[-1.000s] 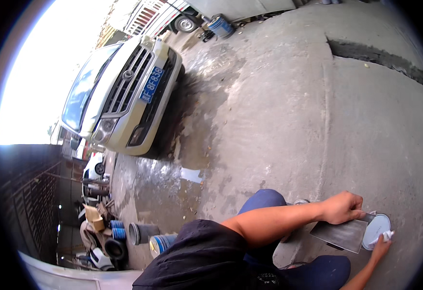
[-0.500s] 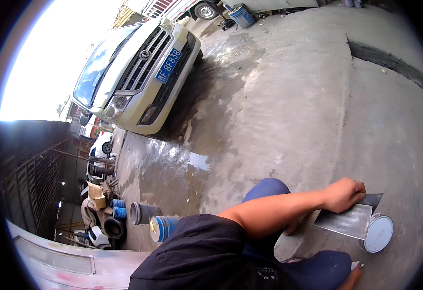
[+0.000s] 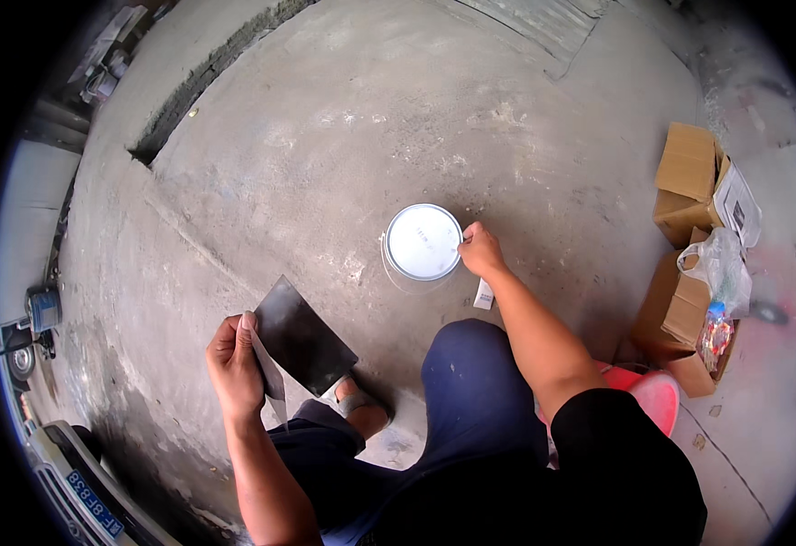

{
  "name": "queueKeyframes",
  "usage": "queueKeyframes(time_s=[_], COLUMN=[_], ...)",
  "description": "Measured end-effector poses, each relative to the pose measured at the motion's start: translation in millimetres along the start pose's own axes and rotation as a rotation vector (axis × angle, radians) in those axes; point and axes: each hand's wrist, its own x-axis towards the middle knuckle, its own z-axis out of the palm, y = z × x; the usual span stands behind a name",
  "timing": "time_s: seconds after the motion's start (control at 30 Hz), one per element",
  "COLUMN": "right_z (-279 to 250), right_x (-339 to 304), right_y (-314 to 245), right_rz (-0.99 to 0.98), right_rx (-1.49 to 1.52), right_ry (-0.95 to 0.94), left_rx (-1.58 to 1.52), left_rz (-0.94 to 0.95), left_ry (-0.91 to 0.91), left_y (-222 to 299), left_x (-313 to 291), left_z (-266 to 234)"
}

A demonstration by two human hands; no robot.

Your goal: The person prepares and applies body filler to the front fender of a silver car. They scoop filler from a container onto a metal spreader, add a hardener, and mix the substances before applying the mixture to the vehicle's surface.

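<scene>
We're in soft, even daylight, with the white lid glowing brightly! Far left and right of it, we watch everything curve into black.

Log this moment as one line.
left hand: holding dark, flat rectangular plate and thin grey sheet | right hand: at rim of round white-lidded can | nearby: small white rectangular object, grip unclear

The view comes from the left of two wide fisheye cameras on the person's head, facing steeply down past a bent knee to the concrete floor. From near above it takes in the left hand at eight o'clock and the right hand just off centre toward three; its sweep reaches cardboard boxes at three o'clock and, farther off, a vehicle at eight.
</scene>
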Motion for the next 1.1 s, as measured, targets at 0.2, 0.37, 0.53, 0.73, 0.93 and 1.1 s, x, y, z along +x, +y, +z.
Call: queueKeyframes(time_s=[0.2,0.37,0.53,0.73,0.93,1.1], right_z=[-10,-69,-143,-89,-51,-84], right_x=[4,-34,-63,-75,-99,-132], right_y=[-2,-27,23,146,131,-49], right_rz=[0.137,0.003,0.08,0.143,0.013,-0.279], right_rx=[0.166,0.09,-0.214,-0.685,-0.402,1.069], right_ry=[-0.125,0.026,0.247,0.148,-0.158,-0.508], left_rx=[-0.049,-0.062,-0.122,-0.14,-0.3,-0.416], left_rz=[0.048,0.054,-0.02,-0.142,-0.235,-0.307], left_ry=[-0.105,-0.138,-0.15,-0.272,-0.17,-0.207], left_y=[-2,-6,13,34,37,35], left_x=[2,6,5,10,3,-13], left_z=[8,15,31,58,69,76])
